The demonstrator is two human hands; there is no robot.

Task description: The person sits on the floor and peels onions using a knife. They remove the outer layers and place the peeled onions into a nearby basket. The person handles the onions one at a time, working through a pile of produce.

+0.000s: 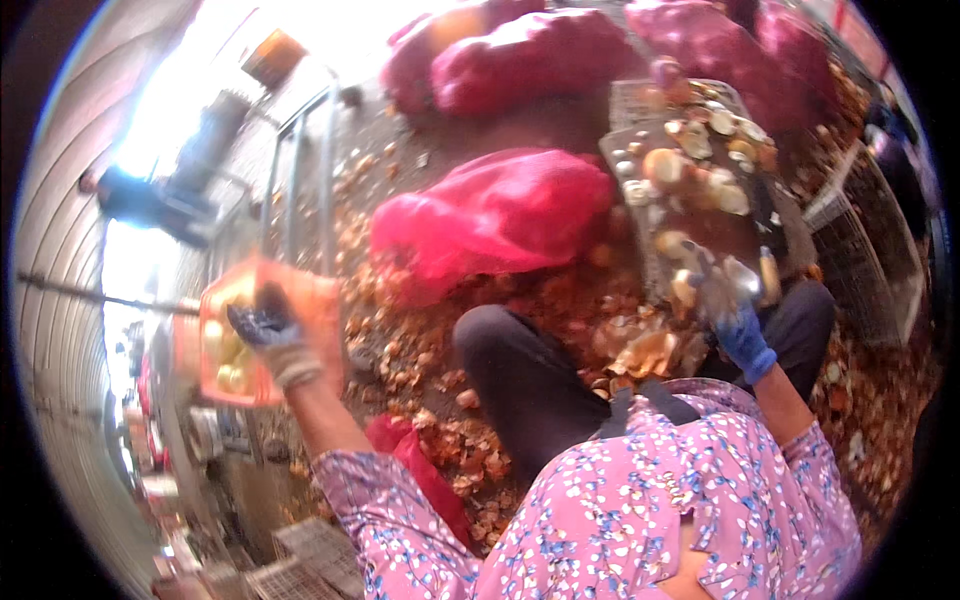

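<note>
My left hand point(268, 322), in a dark-coated glove with a pale cuff, is over an orange plastic crate point(322, 322) at the left. Several peeled onions point(232, 367) lie in that crate; whether the hand touches any is unclear. My right hand point(729, 307), in a blue and grey glove, is blurred at the near end of a crate-top work surface point(634, 150). A knife with a pale handle point(769, 274) appears beside its fingers; whether the hand grips it cannot be told. Onions point(666, 166) and cut onion pieces point(724, 121) lie on the surface.
A red mesh sack point(510, 210) lies in front of me on a floor strewn with onion skins point(442, 367). More full mesh sacks point(532, 60) are beyond it. Plastic crates point(862, 262) stand at the right. Metal rails point(300, 180) and a person point(150, 202) are at the left.
</note>
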